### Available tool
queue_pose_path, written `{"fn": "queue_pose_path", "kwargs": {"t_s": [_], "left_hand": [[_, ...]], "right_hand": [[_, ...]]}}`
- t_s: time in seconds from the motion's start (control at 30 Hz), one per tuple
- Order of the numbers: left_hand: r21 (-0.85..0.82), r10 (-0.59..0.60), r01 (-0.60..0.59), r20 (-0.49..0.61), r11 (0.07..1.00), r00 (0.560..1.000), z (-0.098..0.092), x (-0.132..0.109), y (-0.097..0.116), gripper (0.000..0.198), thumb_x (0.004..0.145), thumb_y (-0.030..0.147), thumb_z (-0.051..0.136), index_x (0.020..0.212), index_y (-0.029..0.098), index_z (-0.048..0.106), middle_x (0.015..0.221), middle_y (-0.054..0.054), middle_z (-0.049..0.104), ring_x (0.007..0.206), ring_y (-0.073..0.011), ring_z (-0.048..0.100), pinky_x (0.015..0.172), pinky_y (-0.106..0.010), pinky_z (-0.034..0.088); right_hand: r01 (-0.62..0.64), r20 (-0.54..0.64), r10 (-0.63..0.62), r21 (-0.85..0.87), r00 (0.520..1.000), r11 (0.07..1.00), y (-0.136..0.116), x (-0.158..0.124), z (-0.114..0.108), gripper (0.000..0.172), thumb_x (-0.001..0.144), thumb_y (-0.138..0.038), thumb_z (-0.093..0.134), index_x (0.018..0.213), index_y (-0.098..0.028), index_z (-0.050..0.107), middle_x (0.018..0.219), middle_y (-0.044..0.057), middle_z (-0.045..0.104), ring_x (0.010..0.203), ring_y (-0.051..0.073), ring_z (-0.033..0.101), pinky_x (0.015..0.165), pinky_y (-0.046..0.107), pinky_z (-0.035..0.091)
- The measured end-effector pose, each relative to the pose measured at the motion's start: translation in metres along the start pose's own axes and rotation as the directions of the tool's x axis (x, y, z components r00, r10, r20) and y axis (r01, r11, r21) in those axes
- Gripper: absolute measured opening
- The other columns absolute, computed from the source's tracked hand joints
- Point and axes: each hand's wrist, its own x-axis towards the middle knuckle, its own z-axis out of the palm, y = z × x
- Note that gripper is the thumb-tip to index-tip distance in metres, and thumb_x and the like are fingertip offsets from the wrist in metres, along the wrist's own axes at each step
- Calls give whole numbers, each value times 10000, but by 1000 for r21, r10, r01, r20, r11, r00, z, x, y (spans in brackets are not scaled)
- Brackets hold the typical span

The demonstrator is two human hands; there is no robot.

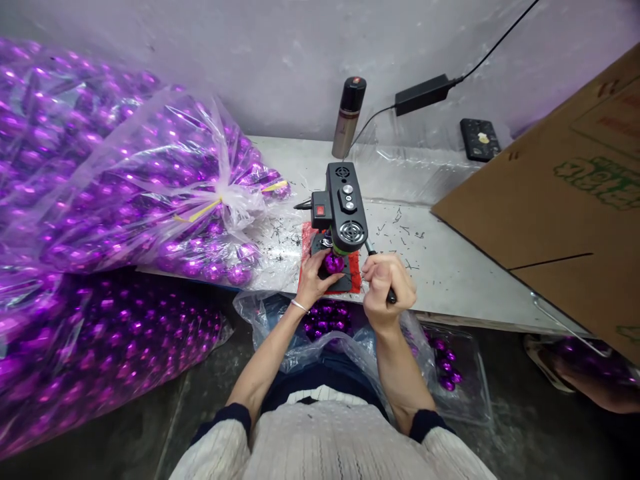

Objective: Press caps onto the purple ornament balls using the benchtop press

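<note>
A small black benchtop press [341, 207] with a red switch stands on a red mat [307, 241] at the bench's front edge. Under its head sits a shiny purple ball [334, 263]. My left hand [313, 279] pinches that ball from the left and holds it on the machine's base. My right hand [387, 288] is a fist wrapped round the machine's black lever handle [391, 297], just right of the ball.
Big clear bags of purple balls [125, 180] fill the left side. An open bag of balls [325, 320] lies in my lap, a tray of balls [447, 373] to its right. A cardboard box [560, 207] stands right; a flask [349, 117], power adapter [423, 94] and phone [480, 139] behind.
</note>
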Motion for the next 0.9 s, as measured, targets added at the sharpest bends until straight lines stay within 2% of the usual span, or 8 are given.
{"fn": "queue_pose_path", "kwargs": {"t_s": [0.13, 0.3, 0.47, 0.67, 0.8, 0.9], "left_hand": [[-4, -7, 7, 3, 1000, 1000, 2, -2, -3, 662, 785, 524, 820, 1336, 214, 623, 1296, -146, 703, 1239, -330, 647, 1130, -527, 435], [-21, 9, -9, -4, 1000, 1000, 1, -3, -2, 661, 817, 557, 778, 1350, 202, 613, 1306, -158, 696, 1233, -327, 649, 1106, -520, 458], [-18, -8, 8, 8, 1000, 1000, 2, -4, -3, 649, 812, 539, 789, 1345, 211, 618, 1296, -154, 696, 1239, -333, 642, 1112, -533, 454], [10, -29, 29, 8, 1000, 1000, 2, -4, -3, 648, 796, 528, 808, 1331, 211, 625, 1278, -149, 703, 1227, -337, 646, 1116, -543, 454], [-1, -27, 27, 14, 1000, 1000, 1, -4, -3, 647, 793, 524, 812, 1331, 220, 624, 1282, -146, 706, 1232, -336, 648, 1131, -547, 440], [-3, -31, 31, 13, 1000, 999, 2, -4, -3, 646, 791, 518, 814, 1331, 219, 624, 1287, -145, 705, 1232, -334, 650, 1140, -549, 432]], "right_hand": [[31, 8, -31, -5, 999, 1000, 4, -8, -1, 265, 962, -140, 477, 716, -224, 529, 652, -14, 578, 654, 144, 609, 610, 298, 458], [58, 20, -57, -14, 998, 998, 18, -31, 0, 245, 975, -178, 467, 745, -222, 540, 697, -2, 605, 673, 145, 615, 621, 297, 484], [137, -20, -137, 2, 990, 991, 35, -50, 7, 250, 1000, -225, 425, 775, -218, 534, 761, 5, 620, 633, 122, 609, 587, 275, 495], [143, -81, -142, 4, 986, 990, 44, -58, 12, 261, 1002, -252, 411, 767, -228, 525, 750, -5, 622, 611, 133, 617, 652, 338, 535], [141, -75, -137, 53, 988, 989, 48, -62, 14, 265, 1003, -261, 404, 763, -231, 514, 772, 0, 617, 609, 134, 611, 599, 326, 517], [141, -74, -136, 56, 988, 988, 50, -64, 14, 264, 1006, -258, 397, 768, -229, 509, 783, -3, 613, 620, 132, 623, 617, 335, 526]]}}
